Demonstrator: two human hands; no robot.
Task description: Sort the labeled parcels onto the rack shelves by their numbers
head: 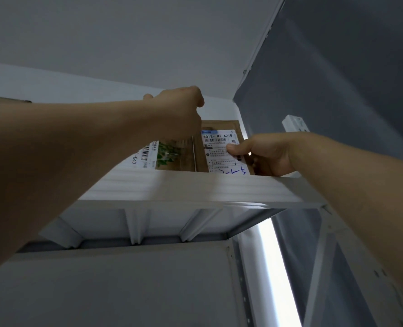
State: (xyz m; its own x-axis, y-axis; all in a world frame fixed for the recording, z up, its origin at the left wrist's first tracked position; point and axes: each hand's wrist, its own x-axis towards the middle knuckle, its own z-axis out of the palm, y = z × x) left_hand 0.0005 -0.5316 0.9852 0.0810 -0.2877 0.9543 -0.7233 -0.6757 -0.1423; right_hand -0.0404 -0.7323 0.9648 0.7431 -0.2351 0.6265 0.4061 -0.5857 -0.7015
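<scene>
I look up at the top shelf (pixel 195 187) of a white metal rack. A brown cardboard parcel (pixel 201 156) with a white shipping label (pixel 219 142) stands upright on it. My right hand (pixel 264 154) grips the parcel's right edge, thumb pressed on the label. My left hand (pixel 179 109) reaches over the parcel's top left corner with curled fingers; what they hold is hidden. Left of it stands a second parcel (pixel 170 154) with a leaf print and its own label (pixel 146 154).
The ceiling is close above the shelf. A grey wall (pixel 337 90) runs along the right, with a white socket block (pixel 294 123) on it. The rack's right upright (pixel 318 267) and a bright light strip (pixel 280 267) lie below the shelf.
</scene>
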